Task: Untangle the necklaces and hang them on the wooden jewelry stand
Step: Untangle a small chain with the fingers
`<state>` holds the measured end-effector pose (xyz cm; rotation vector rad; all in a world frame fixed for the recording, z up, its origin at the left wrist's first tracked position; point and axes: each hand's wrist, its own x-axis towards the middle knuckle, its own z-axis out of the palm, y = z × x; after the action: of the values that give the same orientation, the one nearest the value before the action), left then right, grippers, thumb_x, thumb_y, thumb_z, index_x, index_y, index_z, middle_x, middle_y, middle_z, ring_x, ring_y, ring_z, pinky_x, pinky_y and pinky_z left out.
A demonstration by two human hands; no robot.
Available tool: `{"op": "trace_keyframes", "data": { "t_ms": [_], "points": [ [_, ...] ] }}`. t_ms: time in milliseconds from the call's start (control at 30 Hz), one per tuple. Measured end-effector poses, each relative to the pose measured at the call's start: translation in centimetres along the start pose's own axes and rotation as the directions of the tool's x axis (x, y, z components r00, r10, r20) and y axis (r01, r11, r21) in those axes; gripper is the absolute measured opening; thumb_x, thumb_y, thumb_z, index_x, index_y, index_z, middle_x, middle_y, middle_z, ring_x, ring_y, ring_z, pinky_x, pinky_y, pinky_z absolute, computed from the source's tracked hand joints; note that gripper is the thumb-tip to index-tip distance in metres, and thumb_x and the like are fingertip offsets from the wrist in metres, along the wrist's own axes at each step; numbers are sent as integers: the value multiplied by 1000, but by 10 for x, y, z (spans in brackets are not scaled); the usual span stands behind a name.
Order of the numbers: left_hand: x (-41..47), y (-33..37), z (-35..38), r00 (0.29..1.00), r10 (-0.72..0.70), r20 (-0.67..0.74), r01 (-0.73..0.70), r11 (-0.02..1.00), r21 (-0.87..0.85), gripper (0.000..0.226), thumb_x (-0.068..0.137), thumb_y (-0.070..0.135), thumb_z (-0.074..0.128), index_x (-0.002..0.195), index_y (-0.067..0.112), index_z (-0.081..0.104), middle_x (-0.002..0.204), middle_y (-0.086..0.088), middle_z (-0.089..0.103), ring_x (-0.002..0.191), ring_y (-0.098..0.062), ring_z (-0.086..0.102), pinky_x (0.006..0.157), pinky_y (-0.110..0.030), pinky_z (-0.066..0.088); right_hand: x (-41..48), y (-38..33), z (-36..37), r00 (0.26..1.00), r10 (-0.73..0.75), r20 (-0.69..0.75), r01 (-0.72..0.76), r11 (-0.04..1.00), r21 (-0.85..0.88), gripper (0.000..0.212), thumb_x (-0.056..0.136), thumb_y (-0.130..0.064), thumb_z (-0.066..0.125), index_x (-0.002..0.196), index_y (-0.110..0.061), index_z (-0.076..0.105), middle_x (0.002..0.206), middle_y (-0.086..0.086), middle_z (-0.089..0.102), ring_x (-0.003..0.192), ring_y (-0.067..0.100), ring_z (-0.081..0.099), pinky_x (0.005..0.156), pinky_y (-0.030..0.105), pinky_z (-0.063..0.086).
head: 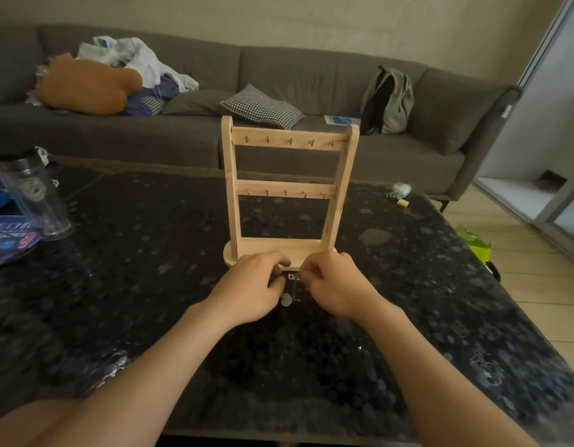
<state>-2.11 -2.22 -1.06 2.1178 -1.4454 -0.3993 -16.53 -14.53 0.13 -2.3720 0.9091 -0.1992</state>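
Observation:
The wooden jewelry stand (285,188) stands upright in the middle of the dark table, with two crossbars of small brass hooks, all bare. Just in front of its base, my left hand (250,285) and my right hand (334,282) are close together, fingers curled, each pinching part of a thin necklace chain (294,287). A small pale round pendant (286,299) hangs below, between the two hands. The chain is fine and blurred, so its tangle is hard to make out.
A clear plastic bottle (34,195) and blue packaging (8,237) sit at the table's left edge. A small pale object with keys (400,190) lies at the far right. A grey sofa (279,75) with clothes, a pillow and a backpack runs behind the table.

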Motion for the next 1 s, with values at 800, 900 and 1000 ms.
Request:
{"op": "trace_keyframes", "data": {
  "t_ms": [800, 900, 1000],
  "points": [
    [-32, 18, -18, 930, -248, -272, -4, 732, -681, 16, 101, 25, 76, 103, 37, 85, 101, 22, 80, 107, -5, 72, 104, -48, 60, -41, -38, 10, 987, 151, -63, -40, 598, 801, 13, 100, -18, 70, 112, -17, 75, 94, 2, 83, 93, 14, 80, 95, 36, 62],
    [-32, 19, -19, 930, -249, -270, -6, 726, -688, 13, 99, 25, 78, 101, 36, 85, 99, 19, 81, 103, -5, 75, 100, -46, 62, -43, -38, 9, 989, 131, -74, -25, 629, 777, 16, 97, -22, 77, 112, -20, 75, 95, 0, 83, 92, 12, 80, 96, 37, 61],
    [-32, 20, -20, 937, -241, -252, 1, 725, -689, 14, 100, 24, 78, 100, 37, 83, 98, 19, 80, 103, -7, 75, 93, -41, 64, -44, -39, 10, 986, 126, -105, -2, 653, 758, 8, 98, -24, 75, 104, -21, 80, 94, -2, 82, 93, 13, 78, 96, 38, 62]
  ]
}}
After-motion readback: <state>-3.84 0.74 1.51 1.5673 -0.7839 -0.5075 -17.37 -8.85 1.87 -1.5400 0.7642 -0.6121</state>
